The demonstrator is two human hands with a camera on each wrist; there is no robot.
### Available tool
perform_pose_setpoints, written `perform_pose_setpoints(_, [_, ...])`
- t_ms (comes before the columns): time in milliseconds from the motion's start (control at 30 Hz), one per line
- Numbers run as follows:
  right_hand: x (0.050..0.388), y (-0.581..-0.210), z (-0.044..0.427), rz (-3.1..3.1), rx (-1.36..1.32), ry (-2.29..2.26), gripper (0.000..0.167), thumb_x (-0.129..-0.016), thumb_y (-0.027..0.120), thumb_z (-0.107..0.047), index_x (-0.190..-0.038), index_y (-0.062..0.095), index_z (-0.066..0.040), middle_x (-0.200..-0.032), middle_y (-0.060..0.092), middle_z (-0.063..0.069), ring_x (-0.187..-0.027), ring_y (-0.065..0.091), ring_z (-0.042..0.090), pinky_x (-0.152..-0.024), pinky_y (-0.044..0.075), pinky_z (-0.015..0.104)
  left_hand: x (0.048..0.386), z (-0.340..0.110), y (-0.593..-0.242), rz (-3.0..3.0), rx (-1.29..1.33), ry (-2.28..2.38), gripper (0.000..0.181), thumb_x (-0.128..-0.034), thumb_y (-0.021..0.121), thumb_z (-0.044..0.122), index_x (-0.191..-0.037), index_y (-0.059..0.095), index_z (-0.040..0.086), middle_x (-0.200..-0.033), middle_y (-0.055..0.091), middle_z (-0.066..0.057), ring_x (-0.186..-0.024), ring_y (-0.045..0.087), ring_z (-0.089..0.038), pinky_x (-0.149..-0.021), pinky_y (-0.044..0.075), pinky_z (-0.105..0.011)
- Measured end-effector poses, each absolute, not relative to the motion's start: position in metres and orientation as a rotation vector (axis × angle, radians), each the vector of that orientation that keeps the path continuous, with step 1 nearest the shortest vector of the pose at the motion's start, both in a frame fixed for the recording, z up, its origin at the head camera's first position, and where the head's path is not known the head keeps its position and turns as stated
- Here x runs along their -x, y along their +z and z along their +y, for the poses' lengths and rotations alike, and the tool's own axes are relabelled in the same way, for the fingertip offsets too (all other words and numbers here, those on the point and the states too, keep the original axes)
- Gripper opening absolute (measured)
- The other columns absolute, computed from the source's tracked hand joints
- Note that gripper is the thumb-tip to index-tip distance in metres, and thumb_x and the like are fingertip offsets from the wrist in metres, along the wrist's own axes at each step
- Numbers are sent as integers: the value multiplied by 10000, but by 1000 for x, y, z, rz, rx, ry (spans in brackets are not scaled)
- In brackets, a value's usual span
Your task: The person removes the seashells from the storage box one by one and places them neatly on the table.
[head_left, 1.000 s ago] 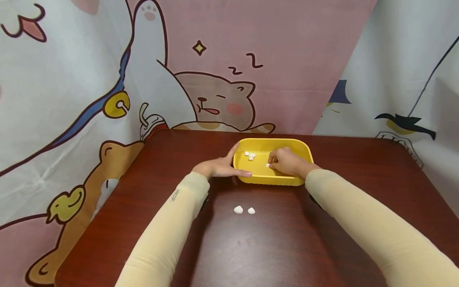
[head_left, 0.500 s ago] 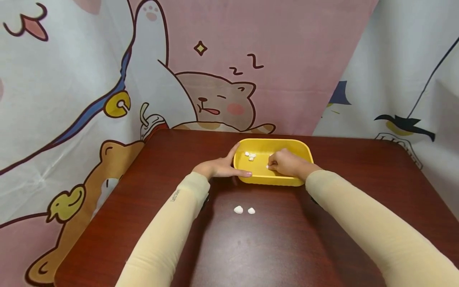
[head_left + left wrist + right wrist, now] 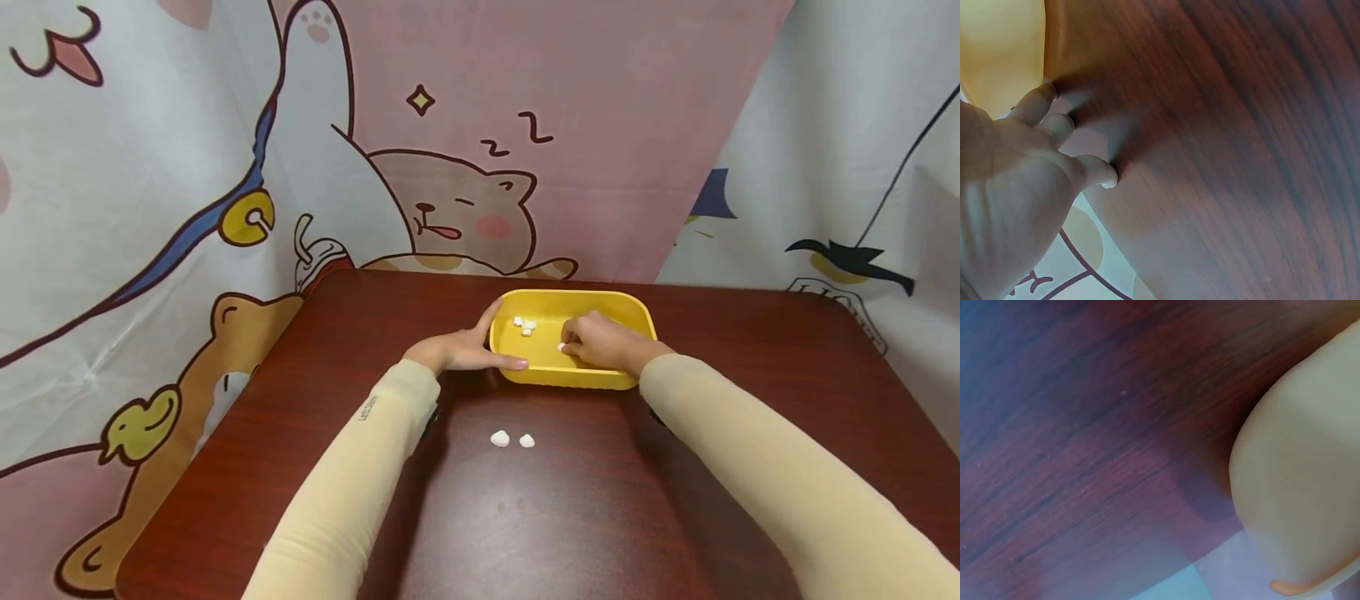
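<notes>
In the head view a yellow plastic tray [image 3: 570,377] stands on the table. My left hand [image 3: 467,348] spans its left end, thumb laid along the front rim and index finger reaching to the back. The left wrist view shows that hand's other fingers [image 3: 1099,170] spread, tips on the tabletop beside the tray wall [image 3: 1004,50]. Inside the tray, my right hand [image 3: 600,339] pinches a small white shell-like piece [image 3: 561,347], partly covered by the fingertips. Several similar white pieces [image 3: 527,327] lie clustered at the tray's left. The right wrist view shows only the tray's outside [image 3: 1304,462], not the hand.
On the dark red-brown table [image 3: 585,517], two white shell-like pieces lie in front of the tray: a larger left piece [image 3: 500,438] and a smaller right piece [image 3: 527,441]. A cartoon-printed cloth [image 3: 600,167] hangs behind the table's back edge and along its sides.
</notes>
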State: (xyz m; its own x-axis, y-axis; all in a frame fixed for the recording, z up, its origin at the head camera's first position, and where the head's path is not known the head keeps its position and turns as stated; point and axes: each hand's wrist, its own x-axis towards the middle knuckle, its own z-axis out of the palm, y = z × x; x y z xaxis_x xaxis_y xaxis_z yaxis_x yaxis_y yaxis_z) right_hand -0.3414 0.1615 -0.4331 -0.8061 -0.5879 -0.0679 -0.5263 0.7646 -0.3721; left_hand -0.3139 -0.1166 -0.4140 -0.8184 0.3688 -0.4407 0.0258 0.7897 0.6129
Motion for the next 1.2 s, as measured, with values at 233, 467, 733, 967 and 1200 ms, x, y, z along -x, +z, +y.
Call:
perform_pose_setpoints(233, [338,-436,159,2714,879,-590,58,-989,751,-152,-980,729,-99,-858,685,10,-798,591,155,-757,497,298,313,-120,-419,2430,-280,803,1341,-742,731,870,-1617,-233,547,-1753,291,-149,-1568,390,-354,-1282,316,-583])
perform_pose_setpoints(467, [335,-438,156,2703,947,-625,46,-983,754,-118,-970,717,-94,-828,680,7,-771,583,145,-747,505,305,311,-121,-425,2419,-275,827,1334,-747,730,868,-1616,-231,552,-1734,323,-161,-1561,398,-369,-1284,310,-594])
perform_pose_setpoints(733, [320,-411,161,2711,705,-888,69,-1017,715,-97,-1051,707,-39,-915,719,105,-791,637,183,-727,545,307,309,-121,-426,2401,-281,850,1330,-766,737,840,-1624,-232,531,-1749,294,-141,-1576,379,-360,-1290,300,-594])
perform_pose_setpoints(967, [274,-384,161,2611,612,-1198,119,-1008,737,-121,-1060,738,-13,-859,723,109,-724,673,230,-671,608,341,312,-120,-418,2393,-284,849,1352,-757,752,834,-1633,-227,513,-1757,278,-127,-1577,370,-354,-1289,299,-600])
perform_pose_setpoints(1200, [225,-396,156,2491,527,-1301,135,-980,773,-130,-1030,744,-8,-868,736,166,-726,683,264,-671,625,352,314,-120,-415,2413,-323,839,1342,-759,737,845,-1623,-239,527,-1764,260,-129,-1574,372,-347,-1288,302,-588])
